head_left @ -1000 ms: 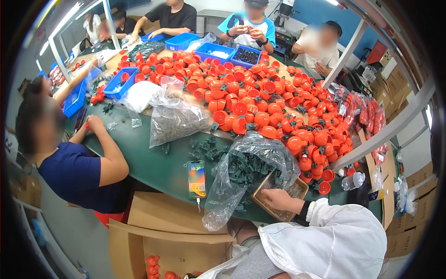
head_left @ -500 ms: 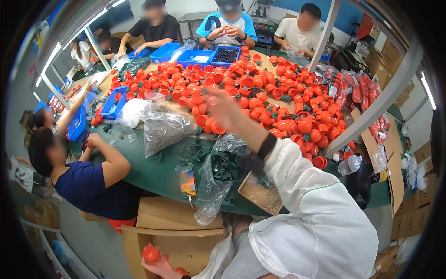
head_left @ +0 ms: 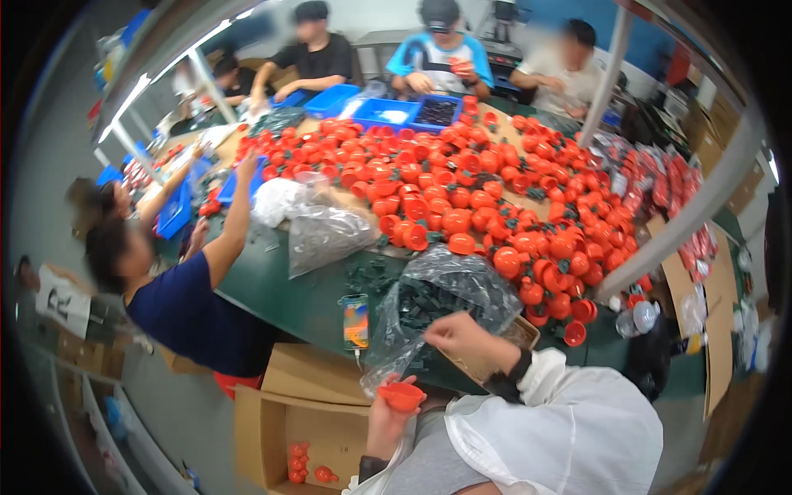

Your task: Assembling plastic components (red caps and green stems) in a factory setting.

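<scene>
My left hand (head_left: 384, 425) grips a red plastic cup-shaped piece (head_left: 402, 397), its hollow side facing up, in front of the table edge. Close to it on the right, my right hand (head_left: 464, 337) is closed, with its fingers pinched together. Whatever may be between them is too small or hidden to make out. Just beyond my right hand lies a clear plastic bag (head_left: 481, 278) full of dark green plastic parts (head_left: 422, 304). A cardboard tray (head_left: 522, 336) sits partly under my right wrist. Below my left hand, an open cardboard box (head_left: 272, 429) holds several red round pieces (head_left: 299, 462).
A large heap of red cup pieces (head_left: 462, 198) covers the table's middle. A phone (head_left: 355, 322) with a cable and a bag of small parts (head_left: 326, 239) lie left of the green parts. A metal post (head_left: 676, 235) slants up at right. Co-workers sit around the table.
My right hand has come back from the red heap to near the green parts. My left hand has risen from over the box and now holds an open red cup piece. The view has shifted.
</scene>
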Demonstrator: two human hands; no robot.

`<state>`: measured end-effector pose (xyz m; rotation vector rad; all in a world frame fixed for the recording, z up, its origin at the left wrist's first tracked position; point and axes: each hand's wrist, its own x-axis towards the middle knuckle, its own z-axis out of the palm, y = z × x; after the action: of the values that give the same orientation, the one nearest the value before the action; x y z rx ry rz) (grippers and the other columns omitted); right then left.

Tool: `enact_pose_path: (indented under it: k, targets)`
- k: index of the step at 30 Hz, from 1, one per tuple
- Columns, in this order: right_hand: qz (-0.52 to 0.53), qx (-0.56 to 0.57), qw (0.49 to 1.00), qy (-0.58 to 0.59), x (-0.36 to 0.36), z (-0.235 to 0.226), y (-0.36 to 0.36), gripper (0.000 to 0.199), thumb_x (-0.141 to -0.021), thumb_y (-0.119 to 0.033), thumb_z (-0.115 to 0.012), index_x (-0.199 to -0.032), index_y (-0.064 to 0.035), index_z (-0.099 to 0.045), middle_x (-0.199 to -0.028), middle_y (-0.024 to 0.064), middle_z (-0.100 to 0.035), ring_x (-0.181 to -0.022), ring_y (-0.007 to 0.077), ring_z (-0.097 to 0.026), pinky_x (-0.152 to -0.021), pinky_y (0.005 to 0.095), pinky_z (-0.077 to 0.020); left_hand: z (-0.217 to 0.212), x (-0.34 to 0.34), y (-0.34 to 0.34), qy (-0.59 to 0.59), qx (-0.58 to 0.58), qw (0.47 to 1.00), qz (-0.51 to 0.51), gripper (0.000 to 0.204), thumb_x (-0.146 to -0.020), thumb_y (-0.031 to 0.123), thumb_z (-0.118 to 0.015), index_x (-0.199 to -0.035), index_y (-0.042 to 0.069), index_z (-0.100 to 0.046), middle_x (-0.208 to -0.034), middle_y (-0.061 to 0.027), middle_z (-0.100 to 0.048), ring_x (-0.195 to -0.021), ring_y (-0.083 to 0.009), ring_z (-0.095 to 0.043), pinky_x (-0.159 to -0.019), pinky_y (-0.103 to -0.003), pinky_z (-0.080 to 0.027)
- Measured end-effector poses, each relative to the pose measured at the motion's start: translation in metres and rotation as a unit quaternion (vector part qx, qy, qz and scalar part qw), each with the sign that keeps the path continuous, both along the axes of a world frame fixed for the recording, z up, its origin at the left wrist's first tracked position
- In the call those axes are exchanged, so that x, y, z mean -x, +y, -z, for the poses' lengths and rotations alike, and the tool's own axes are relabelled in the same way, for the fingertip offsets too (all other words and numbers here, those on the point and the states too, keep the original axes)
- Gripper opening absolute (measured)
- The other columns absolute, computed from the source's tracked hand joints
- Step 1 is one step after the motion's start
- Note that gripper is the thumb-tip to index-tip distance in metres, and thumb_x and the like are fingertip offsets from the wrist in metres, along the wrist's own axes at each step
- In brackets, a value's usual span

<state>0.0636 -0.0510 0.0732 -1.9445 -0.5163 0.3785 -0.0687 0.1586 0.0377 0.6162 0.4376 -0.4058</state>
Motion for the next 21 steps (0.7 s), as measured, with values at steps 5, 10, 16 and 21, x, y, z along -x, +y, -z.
enact_pose_path:
  k: [5, 10, 16, 21]
  targets:
    - [0.102, 0.209, 0.957, -0.172, 0.042, 0.094, -0.046, 0.018, -0.071, -0.014, -0.06, -0.087, -0.0074, -0.06, -0.089, 0.0127, -0.057, -0.082, 0.0324, -0.056, -0.068, 0.0404, -0.0468, 0.011, 0.022, -0.008, 0.095, 0.0, 0.995, 0.0, 0.056, -0.087, 0.058, -0.027, -0.11, 0.012, -0.048, -0.109, -0.0091, -0.057, -0.084, -0.0286, -0.062, -0.053, -0.034, -0.05]
    - [0.044, 0.307, 0.913, -0.266, 0.041, 0.111, -0.038, 0.028, -0.071, -0.012, -0.06, -0.097, -0.0076, -0.053, -0.088, 0.0128, -0.054, -0.082, 0.0325, -0.056, -0.065, 0.042, -0.0465, -0.01, 0.034, -0.022, 0.048, -0.072, 0.993, 0.08, 0.068, -0.079, 0.071, -0.031, -0.109, 0.013, -0.05, -0.095, -0.0019, -0.057, -0.074, -0.0186, -0.062, -0.051, -0.028, -0.045]
    - [0.068, 0.341, 0.905, -0.245, 0.032, 0.117, -0.024, 0.027, -0.074, -0.016, -0.061, -0.098, -0.0068, -0.05, -0.086, 0.0114, -0.054, -0.071, 0.0324, -0.059, -0.058, 0.041, -0.0469, -0.021, 0.031, -0.046, 0.058, -0.03, 0.997, 0.03, 0.045, -0.086, 0.05, -0.046, -0.108, 0.01, -0.047, -0.1, -0.0047, -0.058, -0.086, -0.0182, -0.06, -0.065, -0.031, -0.05]
    - [0.06, 0.302, 0.913, -0.266, 0.026, 0.13, -0.041, 0.017, -0.075, -0.012, -0.058, -0.091, -0.0091, -0.054, -0.081, 0.0118, -0.055, -0.068, 0.0338, -0.058, -0.056, 0.0426, -0.0458, -0.01, 0.04, -0.064, 0.072, 0.008, 0.997, -0.028, 0.044, -0.085, 0.047, -0.051, -0.107, 0.009, -0.049, -0.097, -0.004, -0.059, -0.083, -0.0154, -0.06, -0.067, -0.03, -0.052]
